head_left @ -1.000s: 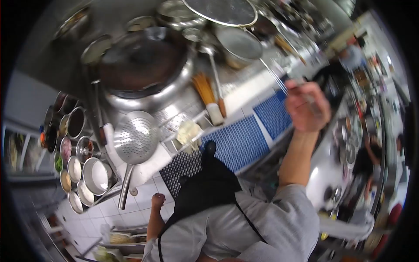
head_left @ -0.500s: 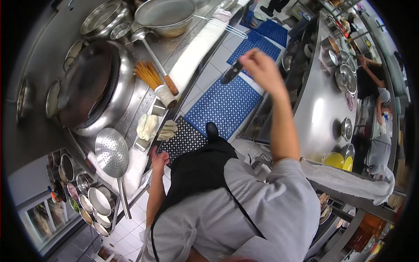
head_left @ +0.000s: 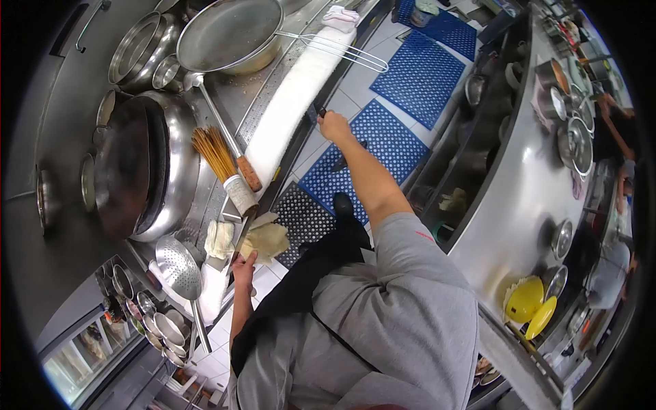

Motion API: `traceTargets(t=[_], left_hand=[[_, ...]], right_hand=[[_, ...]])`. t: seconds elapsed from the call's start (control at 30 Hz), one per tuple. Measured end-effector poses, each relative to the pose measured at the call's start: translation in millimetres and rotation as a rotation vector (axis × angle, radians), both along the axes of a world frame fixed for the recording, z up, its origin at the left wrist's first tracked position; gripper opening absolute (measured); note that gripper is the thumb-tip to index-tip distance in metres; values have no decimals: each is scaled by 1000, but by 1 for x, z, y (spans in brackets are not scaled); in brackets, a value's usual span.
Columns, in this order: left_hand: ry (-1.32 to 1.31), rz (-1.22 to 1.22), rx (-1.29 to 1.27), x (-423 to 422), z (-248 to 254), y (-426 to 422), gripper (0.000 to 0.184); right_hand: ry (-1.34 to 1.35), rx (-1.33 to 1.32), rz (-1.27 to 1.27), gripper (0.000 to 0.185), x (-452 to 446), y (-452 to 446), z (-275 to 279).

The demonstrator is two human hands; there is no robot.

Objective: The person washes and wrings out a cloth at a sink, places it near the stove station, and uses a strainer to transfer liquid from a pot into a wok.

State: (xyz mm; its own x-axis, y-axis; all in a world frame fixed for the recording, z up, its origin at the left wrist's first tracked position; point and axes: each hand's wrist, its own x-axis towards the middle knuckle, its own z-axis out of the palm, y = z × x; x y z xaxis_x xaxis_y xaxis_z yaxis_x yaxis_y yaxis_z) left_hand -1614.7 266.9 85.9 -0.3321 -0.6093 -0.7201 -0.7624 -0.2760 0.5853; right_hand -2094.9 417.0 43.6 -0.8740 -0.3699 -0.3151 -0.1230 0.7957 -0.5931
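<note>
My left hand (head_left: 244, 270) is closed at the counter's front edge, beside a crumpled beige cloth (head_left: 266, 239); a narrow dark strip rises from its fingers, and I cannot make out whether it is held. A folded pale cloth (head_left: 219, 239) lies just left of that strip. Stretched out over the counter edge, my right hand (head_left: 335, 126) is closed round the black handle of a small tool (head_left: 319, 112), whose far end is hard to make out. The perforated ladle (head_left: 179, 266) rests left of my left hand.
A large wok (head_left: 126, 164) stands at the left. Wooden sticks (head_left: 213, 152) and a wooden-handled ladle (head_left: 222, 126) lie near a long white towel (head_left: 297, 102). Behind them is a strainer (head_left: 229, 34). Blue mats (head_left: 369, 147) cover the floor; a steel counter (head_left: 509, 198) runs along the right.
My right hand has moved left toward the white towel, still with the dark-handled tool. My left hand has come up to the beige cloth, and its fingers have closed. The view has shifted.
</note>
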Motion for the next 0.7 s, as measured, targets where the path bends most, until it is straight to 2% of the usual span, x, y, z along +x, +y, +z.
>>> traceTargets(t=[0.03,0.13,0.27,0.3,0.33,0.37,0.4,0.43,0.47,0.5,0.57,0.6,0.63,0.67,0.7], left_hand=[[52,6,-20,0,0,2,28],[337,268,111,-1,3,18,28],[459,565,402,-2,17,32,44],[580,572,474,-10,25,41,49],[587,616,552,-9,23,47,49],[611,668,614,-2,16,49,49],[647,719,673,7,10,50,50],[641,724,703,19,1,52,49],[635,718,744,26,-5,54,48],[541,677,756,24,8,58,43],[491,482,750,43,-16,58,40],[457,376,744,51,-26,55,38],[503,382,788,52,-27,52,32],[482,353,802,51,-25,48,32],[460,319,819,45,-16,43,32]], right_hand=[[-18,-8,18,41,-5,-6,-4],[-72,-14,67,41,-16,-17,-18],[-88,14,47,42,-16,-21,-47],[-77,11,43,42,-16,-24,-52],[-71,-62,91,40,-16,-21,-50],[-20,-24,96,40,-17,-25,-80],[-48,-127,22,43,-16,-27,-90],[-118,-152,61,46,-12,-22,-63],[-78,-198,93,48,-10,-15,-80],[4,-158,126,51,2,-6,-69],[52,-4,228,55,29,12,-59],[129,16,315,50,45,23,-67],[111,-54,364,41,59,34,-93],[-16,-57,408,31,86,45,-94],[-73,-118,610,25,107,54,-108]])
